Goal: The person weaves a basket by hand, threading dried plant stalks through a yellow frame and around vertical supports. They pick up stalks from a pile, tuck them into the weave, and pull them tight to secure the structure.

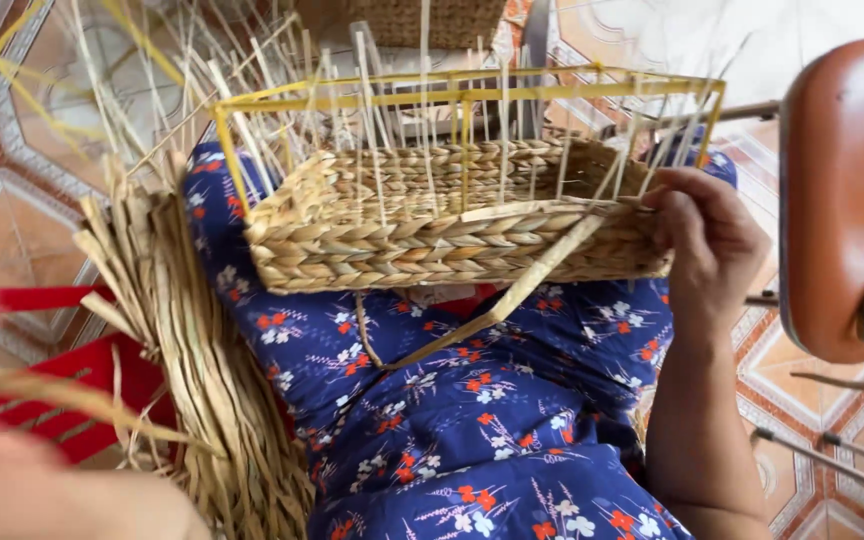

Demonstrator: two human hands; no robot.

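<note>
Basket point(452, 235) corner gripped by curled right hand point(707, 240).

The lap point(472, 400), in blue floral cloth, carried the basket point(432, 245); a straw bundle point(202, 370) leaned against it; tiled floor point(12, 220) lay beneath, bearing a red stool point(62, 380).

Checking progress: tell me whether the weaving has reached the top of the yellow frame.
No, the woven basket wall stops well below the yellow frame top rail, with bare upright strands between.
</note>
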